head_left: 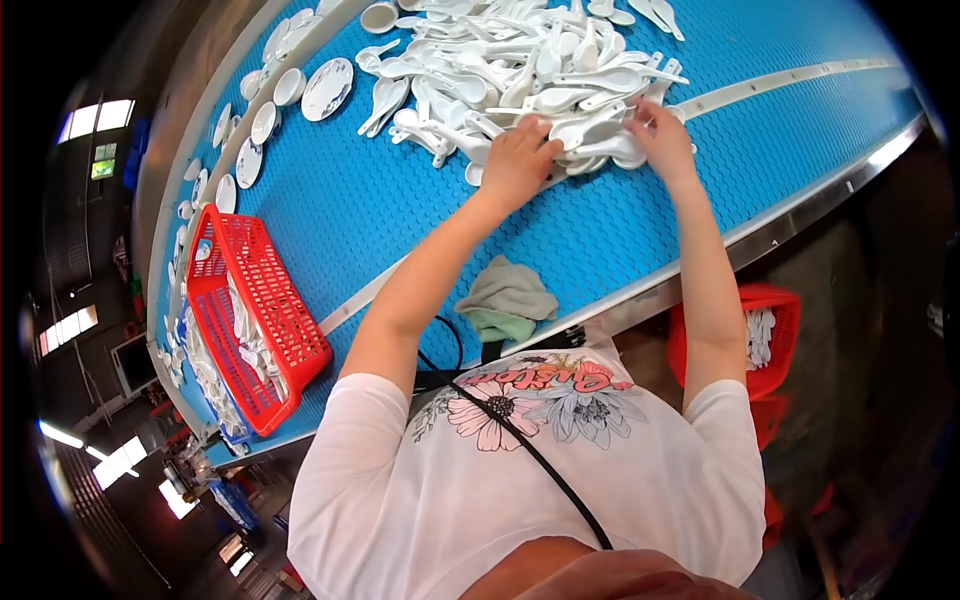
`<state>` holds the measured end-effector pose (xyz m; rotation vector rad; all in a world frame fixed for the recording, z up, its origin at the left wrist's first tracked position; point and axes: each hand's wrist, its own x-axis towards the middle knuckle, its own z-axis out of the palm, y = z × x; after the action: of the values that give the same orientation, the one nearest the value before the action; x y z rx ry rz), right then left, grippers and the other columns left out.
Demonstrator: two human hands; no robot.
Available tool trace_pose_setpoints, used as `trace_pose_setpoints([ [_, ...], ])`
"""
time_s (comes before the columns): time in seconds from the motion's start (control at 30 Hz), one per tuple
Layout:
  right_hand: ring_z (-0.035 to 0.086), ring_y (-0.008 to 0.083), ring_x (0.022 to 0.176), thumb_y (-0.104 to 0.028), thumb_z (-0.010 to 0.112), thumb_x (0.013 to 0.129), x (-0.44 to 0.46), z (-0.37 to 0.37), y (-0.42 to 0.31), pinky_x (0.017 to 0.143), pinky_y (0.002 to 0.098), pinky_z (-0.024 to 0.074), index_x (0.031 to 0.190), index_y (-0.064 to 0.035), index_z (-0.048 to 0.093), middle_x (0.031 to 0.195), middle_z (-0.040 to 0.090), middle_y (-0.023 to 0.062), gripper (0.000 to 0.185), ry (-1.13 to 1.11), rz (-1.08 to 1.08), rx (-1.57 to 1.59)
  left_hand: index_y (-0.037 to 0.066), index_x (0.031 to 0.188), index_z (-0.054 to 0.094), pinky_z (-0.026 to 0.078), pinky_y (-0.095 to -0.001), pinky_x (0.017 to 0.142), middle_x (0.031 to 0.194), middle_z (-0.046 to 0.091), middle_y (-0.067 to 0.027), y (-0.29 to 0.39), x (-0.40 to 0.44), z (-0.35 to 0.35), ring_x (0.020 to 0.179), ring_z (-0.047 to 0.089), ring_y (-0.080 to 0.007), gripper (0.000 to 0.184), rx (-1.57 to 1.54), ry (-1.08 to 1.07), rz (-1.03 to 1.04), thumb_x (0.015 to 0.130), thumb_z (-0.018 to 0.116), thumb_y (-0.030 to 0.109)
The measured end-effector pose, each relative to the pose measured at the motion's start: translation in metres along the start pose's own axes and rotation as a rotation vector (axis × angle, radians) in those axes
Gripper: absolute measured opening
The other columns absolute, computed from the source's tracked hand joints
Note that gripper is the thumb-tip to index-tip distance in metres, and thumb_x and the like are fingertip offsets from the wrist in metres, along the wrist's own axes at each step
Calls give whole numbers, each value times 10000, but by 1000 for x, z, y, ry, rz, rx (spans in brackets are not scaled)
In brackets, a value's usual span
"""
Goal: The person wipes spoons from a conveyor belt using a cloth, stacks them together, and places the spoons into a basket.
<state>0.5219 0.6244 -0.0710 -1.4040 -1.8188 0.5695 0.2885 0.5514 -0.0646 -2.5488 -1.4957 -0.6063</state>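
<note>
A heap of white ceramic soup spoons [470,85] lies on the blue belt in front of me, bowls and handles pointing many ways. At the heap's near edge, my left hand [518,165] is closed with its fingertips on a spoon's bowl. My right hand [662,143] is bent over the heap's right side, thumb and fingers pinched at a spoon handle. Whether both hands grip the same spoon cannot be made out. Some fingertips are hidden among the spoons.
A red plastic basket [262,290] with spoons stands on the belt at left; another red basket [745,385] with spoons is below the right edge. A grey-green cloth [508,295] lies near my body. Plates and bowls [328,88] line the far left. A metal rail [800,205] edges the belt.
</note>
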Motion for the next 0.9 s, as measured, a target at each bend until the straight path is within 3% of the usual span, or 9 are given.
trace_pose_setpoints([
  [0.07,553,249,817,-218,634,723,-16,7,-15,685,328,448,868,-78,624,859,570,119,201,-297,112,69,145,885,529,372,-377,809,1046,523,-35,3,-17,-9,1064,457,-241,278,-95,-34,-29,623,620,122],
  [0.13,549,252,757,-206,632,706,-45,14,-26,658,341,442,777,-82,625,745,555,91,143,-310,-30,36,144,855,534,373,-369,814,1020,536,-21,5,-37,-26,1052,468,-223,236,-109,-58,-54,638,622,108],
  [0.27,531,243,735,-177,633,694,-102,9,-50,632,339,438,726,-98,610,737,540,46,88,-494,-68,18,152,808,566,374,-380,828,970,561,-3,5,-82,-58,1011,496,-196,203,-136,-111,-67,632,663,126],
  [0.4,526,230,760,-120,636,704,-115,-2,-57,643,315,433,782,-77,598,786,561,48,97,-527,-88,-20,153,774,578,324,-400,892,927,585,23,7,-109,-91,928,524,-170,184,-205,-263,-257,628,689,133],
  [0.57,547,244,704,-172,621,728,-109,-18,-64,598,338,435,786,-93,594,751,586,50,102,-610,98,12,157,738,582,345,-398,862,908,594,26,8,-118,-122,878,535,-157,165,-233,-177,-310,623,699,147],
  [0.63,564,248,691,-190,614,735,-102,-24,-61,603,322,440,813,-82,609,759,607,74,133,-883,167,-104,124,763,585,382,-361,777,897,611,-27,9,-119,-130,845,551,-221,195,-332,-84,-375,610,705,100],
  [0.67,564,248,691,-190,614,735,-97,-26,-58,603,322,440,813,-82,609,759,607,74,133,-885,163,-110,124,763,585,382,-361,777,897,611,-27,10,-119,-134,845,551,-221,195,-333,-77,-378,610,705,100],
  [0.8,559,170,655,-224,592,776,-49,-32,-48,609,268,434,881,-64,640,792,627,79,197,-362,214,0,119,745,577,406,-344,671,877,613,-19,7,-116,-153,796,558,-225,184,-341,-44,-396,608,698,95],
  [0.9,539,138,650,-235,591,789,-16,-33,-54,602,257,425,905,-55,633,802,632,61,218,-255,207,47,113,744,574,415,-333,636,870,616,-27,4,-115,-169,770,563,-230,190,-334,-27,-383,603,700,89],
])
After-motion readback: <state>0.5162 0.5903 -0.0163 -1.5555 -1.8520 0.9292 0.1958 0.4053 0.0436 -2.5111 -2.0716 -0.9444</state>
